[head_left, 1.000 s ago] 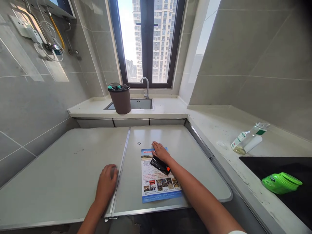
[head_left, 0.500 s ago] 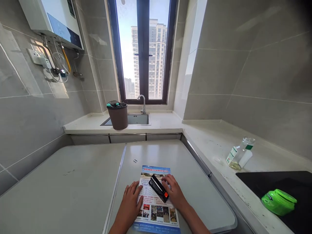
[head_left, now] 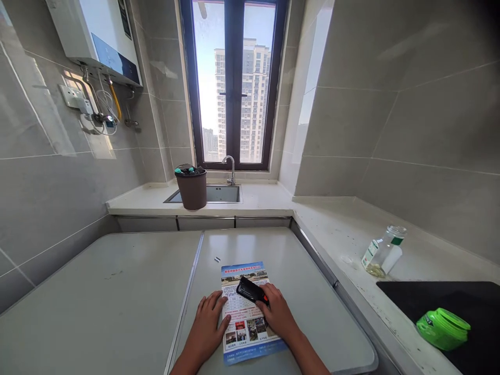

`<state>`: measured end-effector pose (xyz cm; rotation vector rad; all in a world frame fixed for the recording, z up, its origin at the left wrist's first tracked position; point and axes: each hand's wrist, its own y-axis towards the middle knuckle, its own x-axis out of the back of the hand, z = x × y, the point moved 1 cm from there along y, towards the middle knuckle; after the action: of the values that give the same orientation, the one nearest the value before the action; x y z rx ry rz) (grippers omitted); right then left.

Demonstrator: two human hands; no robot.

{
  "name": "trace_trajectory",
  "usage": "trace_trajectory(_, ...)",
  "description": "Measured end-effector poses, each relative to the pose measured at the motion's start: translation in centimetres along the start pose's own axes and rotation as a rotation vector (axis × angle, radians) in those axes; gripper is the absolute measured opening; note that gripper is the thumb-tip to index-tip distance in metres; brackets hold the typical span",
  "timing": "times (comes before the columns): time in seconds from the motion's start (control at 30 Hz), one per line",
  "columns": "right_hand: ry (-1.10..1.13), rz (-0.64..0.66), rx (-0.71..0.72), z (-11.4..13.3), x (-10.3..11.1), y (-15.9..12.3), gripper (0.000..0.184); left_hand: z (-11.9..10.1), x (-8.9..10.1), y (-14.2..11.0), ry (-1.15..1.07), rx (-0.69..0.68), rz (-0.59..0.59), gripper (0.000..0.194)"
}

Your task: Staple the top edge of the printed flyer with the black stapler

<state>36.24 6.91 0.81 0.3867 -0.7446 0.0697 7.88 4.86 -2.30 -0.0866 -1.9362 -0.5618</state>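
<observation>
A printed leaflet (head_left: 234, 311) with a blue header and a row of photos lies on the light table, slightly askew. On its left edge rests my left hand (head_left: 207, 328), fingers stretched and nothing in it. My right hand (head_left: 278, 315) is closed around the rear end of a black stapler (head_left: 248, 289) with a red-orange part. The stapler points up and left over the leaflet; whether it touches the paper, I cannot tell. Two small metal staple strips (head_left: 217, 259) lie on the table beyond the leaflet.
Along the right counter stand a clear glass jar (head_left: 385, 252) and, on a black hob panel, a green tub (head_left: 443, 329). A brown bin (head_left: 191, 190) is at the sink (head_left: 223, 194) below the window. A water heater (head_left: 99, 41) hangs at upper left.
My right hand has closed on the stapler. The stapler has turned flatter, its front end toward the left. The leaflet has rotated a little, its top shifting left.
</observation>
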Motion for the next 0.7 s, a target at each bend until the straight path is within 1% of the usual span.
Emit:
trace_trajectory(0.1, 0.029, -0.07, -0.006, -1.2, -0.1, 0.0, 0.037, -0.4, 0.3, 0.1, 0.011, 0.017, -0.017, 0.043)
trace_trajectory(0.23, 0.097, -0.092, -0.033, -2.5, -0.4, -0.1, 0.038, -0.8, 0.4, 0.3, 0.025, 0.012, -0.017, 0.043)
trace_trajectory(0.33, 0.153, -0.09, -0.021, -2.4, -0.4, 0.1, 0.037, -1.2, 0.7, 0.4, 0.029, 0.011, -0.013, 0.041)
trace_trajectory(0.4, 0.19, -0.112, -0.004, -2.0, -0.1, 0.3, 0.036, -1.5, 1.0, 0.4, 0.034, 0.015, -0.024, 0.04)
trace_trajectory(0.47, 0.208, -0.18, -0.002, -1.5, 0.4, 0.4, 0.033, -1.7, 1.2, 0.4, 0.037, 0.019, -0.03, 0.04)
trace_trajectory(0.53, 0.211, -0.274, -0.003, -1.2, 1.0, 0.4, 0.022, -1.9, 1.4, 0.4, 0.032, 0.02, -0.024, 0.04)
trace_trajectory(0.57, 0.211, -0.317, 0.002, -1.2, 1.2, 0.4, 0.02, -1.9, 1.5, 0.5, 0.029, 0.02, -0.019, 0.04)
trace_trajectory(0.63, 0.213, -0.379, 0.011, -1.2, 1.6, 0.3, 0.031, -2.1, 1.7, 0.5, 0.023, 0.019, -0.01, 0.04)
trace_trajectory(0.7, 0.21, -0.409, 0.004, -1.3, 1.9, 0.2, 0.036, -2.2, 1.9, 0.6, 0.019, 0.018, -0.003, 0.04)
